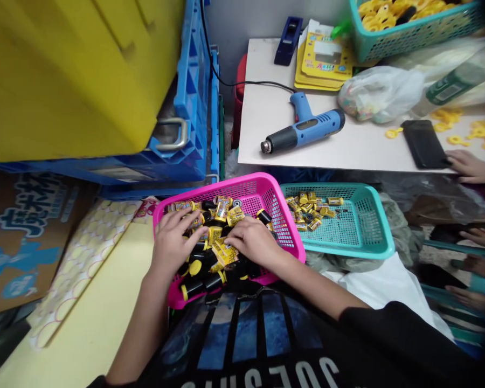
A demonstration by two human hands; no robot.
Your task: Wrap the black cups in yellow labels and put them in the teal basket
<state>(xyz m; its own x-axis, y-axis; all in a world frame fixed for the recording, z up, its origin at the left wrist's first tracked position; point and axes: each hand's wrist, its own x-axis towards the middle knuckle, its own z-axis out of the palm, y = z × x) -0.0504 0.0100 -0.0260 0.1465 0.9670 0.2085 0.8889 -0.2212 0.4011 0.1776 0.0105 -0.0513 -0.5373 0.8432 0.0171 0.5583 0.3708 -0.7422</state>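
At far left a carton [36, 231] stands beside a yellow sheet [105, 285]. Above them a yellow bin [73, 81] rests on a blue crate [194, 91].

Right of these, close to the person's shirt, the pink basket [281, 213] holds black tubes [196, 288] with yellow caps and small yellow tubes [222, 209], jumbled together. The left hand [175, 240] lies over the basket's left part, fingers spread and bent among the tubes; whether its grip has hold of one, I cannot tell. The right hand [253, 242] is at the basket's middle, its bent fingertips at a printed yellow piece [225, 252]; whether that grip is closed on it cannot be told either.

Behind the baskets, the table [267, 108] carries a blue heat gun [315, 128] lying on its side, nozzle to the left. Yellow cards [319, 67] are stacked behind it. Just right of the pink basket, a teal basket [347, 226] has more small tubes at its left end. Farther right on the table are a clear bag [382, 94], a bottle [452, 83] and a phone [424, 143], with another person's hand [475, 167] just beside the phone.
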